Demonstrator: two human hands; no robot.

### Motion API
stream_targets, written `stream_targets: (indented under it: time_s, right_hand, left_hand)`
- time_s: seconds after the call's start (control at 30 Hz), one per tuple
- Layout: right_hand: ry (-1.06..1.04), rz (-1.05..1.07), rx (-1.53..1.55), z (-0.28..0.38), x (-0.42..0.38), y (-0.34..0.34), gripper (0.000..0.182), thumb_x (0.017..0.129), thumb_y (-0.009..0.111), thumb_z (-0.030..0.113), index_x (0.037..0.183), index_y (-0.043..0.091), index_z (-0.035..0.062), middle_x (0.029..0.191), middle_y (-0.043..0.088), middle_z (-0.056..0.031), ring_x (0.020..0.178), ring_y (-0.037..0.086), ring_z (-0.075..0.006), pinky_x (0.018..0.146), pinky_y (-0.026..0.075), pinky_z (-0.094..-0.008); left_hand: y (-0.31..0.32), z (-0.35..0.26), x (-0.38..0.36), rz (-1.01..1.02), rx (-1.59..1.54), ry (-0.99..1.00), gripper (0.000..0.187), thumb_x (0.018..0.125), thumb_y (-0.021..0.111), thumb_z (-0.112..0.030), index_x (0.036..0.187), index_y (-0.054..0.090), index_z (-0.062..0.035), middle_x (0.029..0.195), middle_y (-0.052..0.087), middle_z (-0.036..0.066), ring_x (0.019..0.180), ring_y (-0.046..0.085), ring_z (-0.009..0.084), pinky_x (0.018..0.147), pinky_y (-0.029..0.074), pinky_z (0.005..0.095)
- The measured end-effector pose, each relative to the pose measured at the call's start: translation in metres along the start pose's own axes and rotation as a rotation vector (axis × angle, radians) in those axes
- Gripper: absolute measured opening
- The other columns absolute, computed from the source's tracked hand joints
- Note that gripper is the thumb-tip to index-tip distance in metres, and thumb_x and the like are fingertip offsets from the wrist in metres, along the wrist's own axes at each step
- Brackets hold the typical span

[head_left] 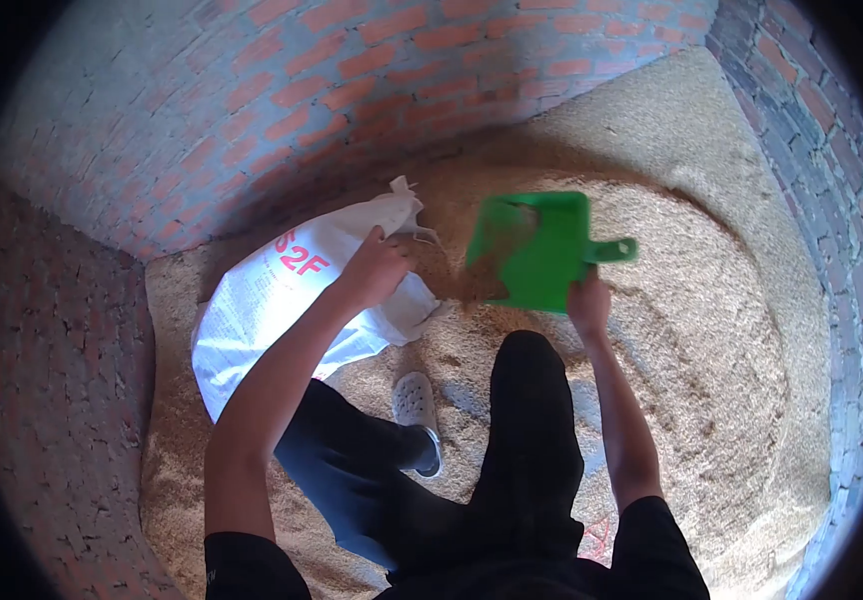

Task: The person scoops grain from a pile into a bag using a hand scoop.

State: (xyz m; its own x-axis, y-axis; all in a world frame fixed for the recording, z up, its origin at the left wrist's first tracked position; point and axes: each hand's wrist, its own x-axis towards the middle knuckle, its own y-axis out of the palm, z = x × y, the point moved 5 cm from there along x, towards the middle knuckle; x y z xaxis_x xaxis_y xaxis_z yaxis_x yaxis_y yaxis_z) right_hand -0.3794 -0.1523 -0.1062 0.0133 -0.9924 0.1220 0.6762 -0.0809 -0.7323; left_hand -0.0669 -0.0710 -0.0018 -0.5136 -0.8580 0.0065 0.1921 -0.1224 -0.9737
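My right hand (590, 302) is closed on a green dustpan (552, 260) near its short handle. The dustpan is tilted with its open side to the left, and loose brown husk-like material (482, 280) spills off that side, blurred by motion. Opposite it lies a white woven sack (272, 310) with red print reading "S2F", bulging at its lower end. My left hand (379, 268) grips the upper edge of the sack's mouth, which faces the dustpan. The inside of the sack is mostly hidden.
Loose tan husks (692, 300) cover the floor and are heaped at the right and back. A curved brick wall (352, 90) closes in the back, with more brick at the left (62, 370) and right. My foot in a pale clog (414, 400) stands beside the sack.
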Motion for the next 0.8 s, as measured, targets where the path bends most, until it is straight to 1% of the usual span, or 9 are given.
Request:
stream_targets:
  time_s: [0.1, 0.27, 0.3, 0.37, 0.4, 0.43, 0.6, 0.7, 0.8]
  right_hand:
    - [0.278, -0.119, 0.120, -0.082, -0.033, -0.043, 0.038, 0.079, 0.045, 0.018, 0.112, 0.046, 0.0007, 0.094, 0.058, -0.0250, 0.089, 0.055, -0.0429, 0.071, 0.043, -0.0479]
    - [0.525, -0.523, 0.144, -0.261, -0.163, -0.121, 0.027, 0.075, 0.052, 0.009, 0.100, 0.055, -0.0001, 0.082, 0.060, -0.0116, 0.072, 0.055, -0.0223, 0.064, 0.045, -0.0358]
    - [0.610, -0.580, 0.089, -0.300, -0.201, -0.141, 0.033, 0.075, 0.053, 0.019, 0.102, 0.056, 0.0027, 0.088, 0.062, -0.0179, 0.075, 0.059, -0.0311, 0.067, 0.044, -0.0422]
    - [0.830, -0.739, 0.095, -0.332, -0.281, -0.190, 0.036, 0.077, 0.056, 0.022, 0.107, 0.052, 0.0018, 0.081, 0.061, -0.0165, 0.069, 0.059, -0.0286, 0.060, 0.045, -0.0429]
    - [0.895, -0.759, -0.287, -0.385, -0.335, -0.209, 0.034, 0.077, 0.057, 0.023, 0.105, 0.053, 0.0022, 0.078, 0.060, -0.0139, 0.065, 0.059, -0.0244, 0.054, 0.046, -0.0398]
    - [1.138, -0.939, 0.076, -0.350, -0.362, -0.233, 0.033, 0.078, 0.057, 0.024, 0.104, 0.055, 0.0039, 0.079, 0.061, -0.0118, 0.062, 0.059, -0.0214, 0.050, 0.047, -0.0362]
    - [1.644, -1.489, -0.302, -0.386, -0.586, -0.297, 0.048, 0.077, 0.058, 0.035, 0.097, 0.051, -0.0087, 0.090, 0.061, -0.0205, 0.078, 0.063, -0.0288, 0.064, 0.052, -0.0399]
    - [1.907, -1.608, -0.261, -0.363, -0.666, -0.309, 0.054, 0.076, 0.055, 0.038, 0.108, 0.046, -0.0049, 0.092, 0.059, -0.0223, 0.083, 0.061, -0.0361, 0.075, 0.049, -0.0453]
    - [2.083, -1.413, -0.294, -0.398, -0.751, -0.310, 0.050, 0.077, 0.053, 0.034, 0.109, 0.047, -0.0034, 0.099, 0.058, -0.0209, 0.083, 0.060, -0.0352, 0.075, 0.049, -0.0466]
  left_hand:
    - [-0.005, 0.002, 0.002, 0.019, -0.081, -0.022, 0.008, 0.069, 0.058, -0.008, 0.073, 0.062, -0.0148, 0.072, 0.059, 0.001, 0.081, 0.056, 0.0162, 0.077, 0.033, 0.0360]
    - [-0.010, 0.002, 0.007, -0.002, -0.138, -0.021, 0.009, 0.072, 0.060, -0.008, 0.079, 0.063, -0.0117, 0.077, 0.059, 0.003, 0.081, 0.056, 0.0188, 0.077, 0.034, 0.0364]
    - [-0.013, 0.002, 0.009, -0.033, -0.146, -0.014, 0.008, 0.072, 0.060, -0.008, 0.079, 0.063, -0.0114, 0.077, 0.059, 0.004, 0.079, 0.056, 0.0201, 0.077, 0.034, 0.0370]
    - [-0.016, 0.000, 0.011, -0.037, -0.177, -0.016, 0.007, 0.071, 0.061, -0.009, 0.077, 0.063, -0.0103, 0.075, 0.059, 0.006, 0.080, 0.056, 0.0220, 0.079, 0.034, 0.0386]
    - [-0.018, 0.000, 0.013, -0.011, -0.196, -0.024, 0.006, 0.071, 0.062, -0.009, 0.077, 0.063, -0.0094, 0.075, 0.059, 0.007, 0.081, 0.056, 0.0225, 0.081, 0.034, 0.0395]
    - [-0.019, 0.000, 0.014, -0.013, -0.211, -0.020, 0.006, 0.071, 0.062, -0.009, 0.077, 0.063, -0.0087, 0.075, 0.060, 0.007, 0.081, 0.056, 0.0232, 0.081, 0.034, 0.0395]
    - [-0.028, -0.005, 0.017, -0.016, -0.227, -0.007, 0.007, 0.071, 0.061, -0.005, 0.078, 0.061, -0.0057, 0.076, 0.059, 0.010, 0.079, 0.055, 0.0263, 0.081, 0.035, 0.0398]
    - [-0.032, -0.009, 0.019, -0.021, -0.248, -0.002, 0.008, 0.070, 0.062, -0.004, 0.078, 0.061, -0.0053, 0.077, 0.059, 0.011, 0.080, 0.055, 0.0268, 0.082, 0.034, 0.0395]
    - [-0.028, -0.009, 0.019, 0.007, -0.239, -0.009, 0.009, 0.071, 0.061, -0.004, 0.079, 0.061, -0.0053, 0.078, 0.059, 0.011, 0.082, 0.054, 0.0267, 0.083, 0.034, 0.0393]
